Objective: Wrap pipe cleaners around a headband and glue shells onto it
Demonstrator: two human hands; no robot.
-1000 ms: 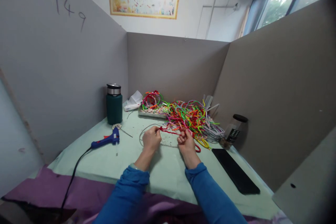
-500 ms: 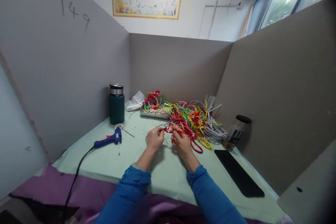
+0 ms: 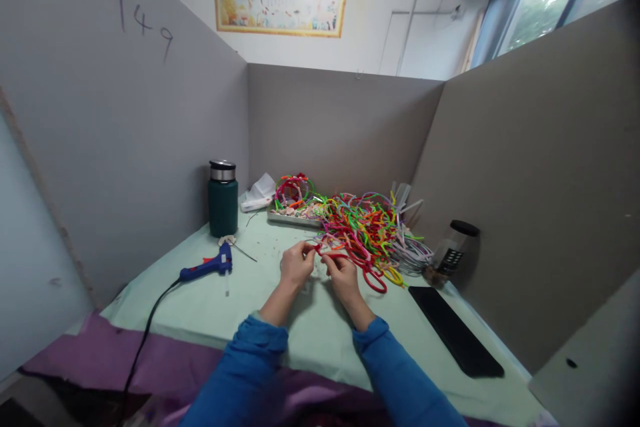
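Observation:
My left hand (image 3: 297, 264) is closed in a pinch on one end of a thin red cord (image 3: 319, 250), above the middle of the table. Just to its right, my right hand (image 3: 344, 275) pinches the same cord between thumb and fingers. The two sets of fingertips are a short gap apart. Behind my right hand, red strands run into a tangled heap of coloured cords (image 3: 367, 220). A red loop (image 3: 376, 280) lies beside that hand, next to a yellow one (image 3: 393, 275). How the cord is joined or twisted between my fingers is too small to tell.
A blue glue gun (image 3: 207, 267) with a black cable lies left, near a dark green bottle (image 3: 223, 203). A metal tray (image 3: 295, 219) of small pieces stands at the back. On the right are a tilted clear jar (image 3: 453, 253) and a black flat slab (image 3: 455, 330). Grey partitions enclose the table.
My right hand has shifted slightly left and lower, and its fingers have drawn together on the red cord. My left hand has stayed almost in place.

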